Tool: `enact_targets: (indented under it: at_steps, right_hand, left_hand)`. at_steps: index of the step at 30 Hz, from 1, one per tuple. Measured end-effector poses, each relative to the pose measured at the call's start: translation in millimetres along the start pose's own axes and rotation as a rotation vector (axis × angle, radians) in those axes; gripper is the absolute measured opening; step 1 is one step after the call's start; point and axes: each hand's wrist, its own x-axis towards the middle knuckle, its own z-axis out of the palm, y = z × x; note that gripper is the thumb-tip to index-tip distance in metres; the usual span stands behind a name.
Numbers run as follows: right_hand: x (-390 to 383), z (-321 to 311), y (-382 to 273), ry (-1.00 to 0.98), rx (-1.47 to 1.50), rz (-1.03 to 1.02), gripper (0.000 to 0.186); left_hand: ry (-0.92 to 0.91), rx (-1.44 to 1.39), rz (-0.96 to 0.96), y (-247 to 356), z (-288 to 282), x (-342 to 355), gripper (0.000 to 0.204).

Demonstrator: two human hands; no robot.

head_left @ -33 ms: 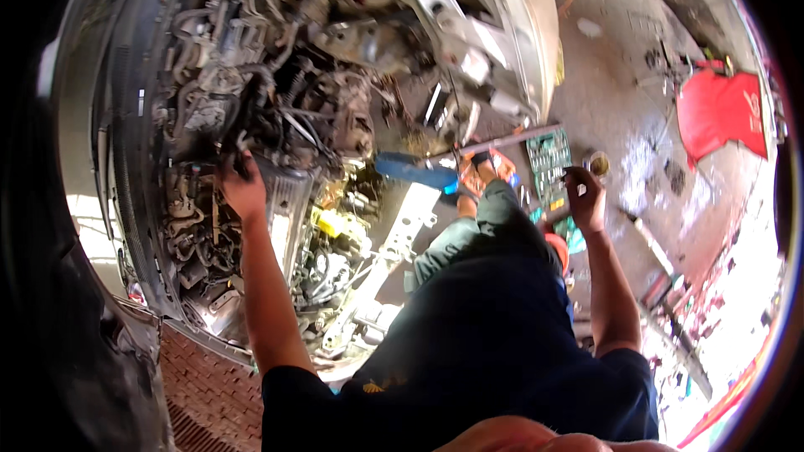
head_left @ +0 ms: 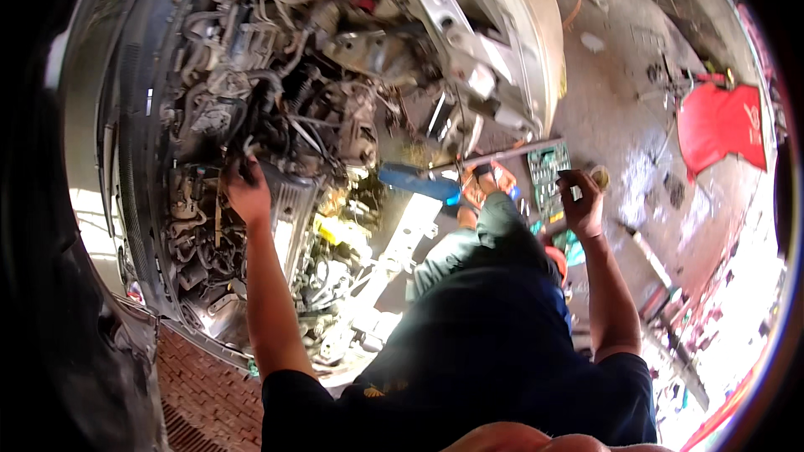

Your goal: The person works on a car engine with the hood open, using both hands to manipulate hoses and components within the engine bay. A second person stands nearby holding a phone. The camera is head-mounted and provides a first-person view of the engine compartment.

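Note:
My left hand point(head_left: 249, 190) reaches into the opened engine bay of a car, its dark-smudged fingers curled among the hoses and metal parts. What the fingers grip is too dark and small to make out. Near it lie the dirty engine parts point(head_left: 219, 84) and a ribbed silvery panel point(head_left: 293, 201). My right hand point(head_left: 584, 208) is raised off to the right, fingers bent and thumb apart, with a gap between them and no held thing visible. Beyond it on the floor lies a green tool case point(head_left: 548, 172) with several sockets.
Below me a blue elongated thing point(head_left: 410, 181) lies beside a pale perforated metal bar point(head_left: 410, 238). A silvery body panel point(head_left: 435, 0) crosses the far side. At right stand a round tin point(head_left: 600, 176) and a red cloth point(head_left: 722, 124). Brick paving point(head_left: 209, 389) shows at lower left.
The whole view has shifted slightly. My right hand has turned a little and its fingers look more bent. My left hand stays at the same engine parts.

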Motion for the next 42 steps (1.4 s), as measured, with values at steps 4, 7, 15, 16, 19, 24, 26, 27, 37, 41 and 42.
enact_targets:
  at_steps: [4, 7, 15, 16, 19, 24, 26, 27, 37, 41, 42]
  right_hand:
    - [152.4, 2.2, -146.0, -0.121, 0.067, -0.724, 0.022]
    - [231.3, 31.4, -201.2, -0.218, -0.036, -1.026, 0.025]
    - [355.0, 93.4, -235.8, -0.369, -0.309, -1.224, 0.026]
    - [358.9, 102.6, -234.9, -0.397, -0.317, -1.212, 0.027]
    - [356.2, 114.6, -229.0, -0.422, -0.377, -1.197, 0.026]
    - [357.1, 118.0, -231.1, -0.373, -0.459, -1.224, 0.025]
    - [356.1, 117.1, -229.3, -0.391, -0.447, -1.193, 0.024]
    - [356.2, 116.5, -229.2, -0.406, -0.439, -1.172, 0.023]
    - [355.9, 117.7, -230.7, -0.404, -0.414, -1.132, 0.023]
    - [354.9, 118.6, -229.8, -0.386, -0.407, -1.133, 0.022]
    - [354.4, 118.5, -230.0, -0.365, -0.399, -1.144, 0.022]
  left_hand:
    - [0.057, 0.069, -0.06, 30.3, -4.7, 10.7, 0.03]
    - [0.045, 0.149, -0.173, 38.1, -12.3, 4.0, 0.03]
    - [0.133, 0.111, -0.031, 31.4, -10.3, 11.7, 0.032]
    - [0.16, 0.103, 0.002, 33.1, -12.4, 13.6, 0.032]
    - [0.077, 0.046, -0.087, 37.9, -17.2, 12.7, 0.034]
    - [0.082, 0.066, -0.089, 38.9, -19.8, 17.5, 0.036]
    - [0.063, 0.063, -0.107, 41.3, -22.4, 16.0, 0.036]
    - [0.05, 0.057, -0.114, 42.1, -22.2, 16.0, 0.035]
    - [0.063, 0.07, -0.151, 42.3, -18.7, 18.2, 0.032]
    - [-0.009, 0.045, -0.189, 39.1, -22.2, 14.1, 0.038]
    - [-0.007, 0.047, -0.19, 37.9, -21.9, 12.4, 0.038]
